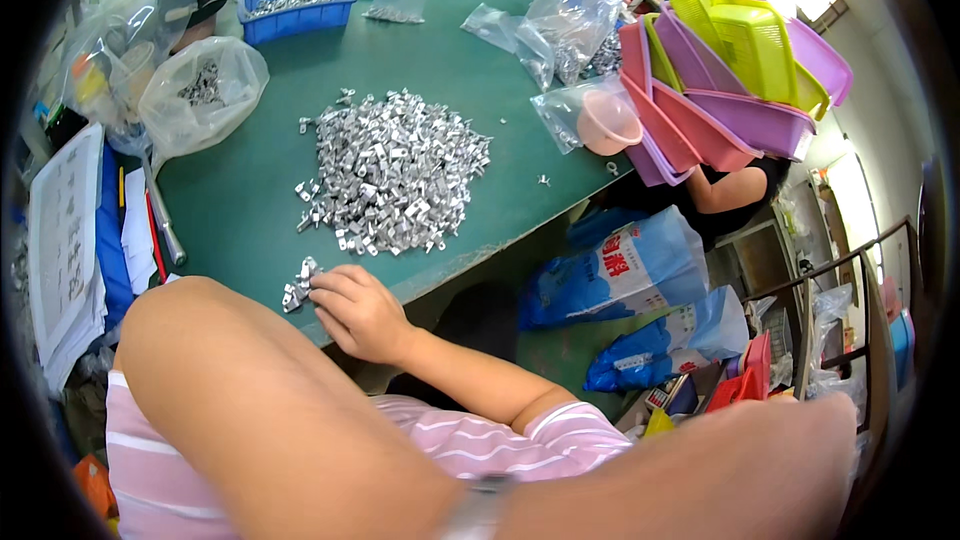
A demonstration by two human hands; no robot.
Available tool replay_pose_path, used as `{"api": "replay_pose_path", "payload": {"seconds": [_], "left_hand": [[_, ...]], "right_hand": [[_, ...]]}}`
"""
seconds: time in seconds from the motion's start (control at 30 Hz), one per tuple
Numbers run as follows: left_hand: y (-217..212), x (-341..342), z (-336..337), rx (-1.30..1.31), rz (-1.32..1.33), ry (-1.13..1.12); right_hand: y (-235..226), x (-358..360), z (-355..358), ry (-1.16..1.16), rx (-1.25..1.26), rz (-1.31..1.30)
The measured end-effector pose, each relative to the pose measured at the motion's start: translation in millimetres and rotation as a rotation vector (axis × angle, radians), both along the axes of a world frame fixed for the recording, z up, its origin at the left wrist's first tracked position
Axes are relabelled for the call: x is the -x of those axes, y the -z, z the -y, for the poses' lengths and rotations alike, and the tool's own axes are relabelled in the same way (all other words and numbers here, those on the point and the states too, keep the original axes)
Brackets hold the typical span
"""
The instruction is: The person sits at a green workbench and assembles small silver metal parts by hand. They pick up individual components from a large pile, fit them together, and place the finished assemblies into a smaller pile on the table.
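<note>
Small silvery metal clips or brackets form a large heap on the green table. A few more of these metal pieces lie apart near the table's front edge. My right hand rests beside that small group, its slightly bent fingers touching the pieces and holding none that I can see. My left arm crosses the foreground, bent, with a band round the wrist. Close to the camera at lower right, my left hand is blurred and its fingers cannot be made out.
A blue bin and an open plastic bag hold metal parts. Papers lie at left. Stacked coloured baskets and a pink bowl stand at right. A co-worker's arm shows below them. Blue-white sacks sit beside the table.
</note>
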State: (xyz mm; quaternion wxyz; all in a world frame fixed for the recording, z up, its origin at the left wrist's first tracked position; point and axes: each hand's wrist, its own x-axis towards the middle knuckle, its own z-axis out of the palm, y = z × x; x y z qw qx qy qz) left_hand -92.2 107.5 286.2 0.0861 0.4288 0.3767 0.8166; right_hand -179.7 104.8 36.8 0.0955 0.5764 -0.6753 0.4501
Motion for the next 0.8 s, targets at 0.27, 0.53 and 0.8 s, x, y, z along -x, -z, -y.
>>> {"api": "replay_pose_path", "payload": {"seconds": [0.27,0.53,0.8], "left_hand": [[69.9,4.7,67.9,0.445,-0.048,-0.652],[190.6,-46.7,151.0,1.245,0.378,-1.535],[230.4,-55.6,135.8,1.248,0.108,-1.616]], "right_hand": [[33.9,23.3,-9.6,-0.086,0.167,0.128],[-15.5,10.6,-38.7,0.13,-0.107,0.196],[-5.4,-2.1,-33.1,-0.073,-0.078,0.08]]}}
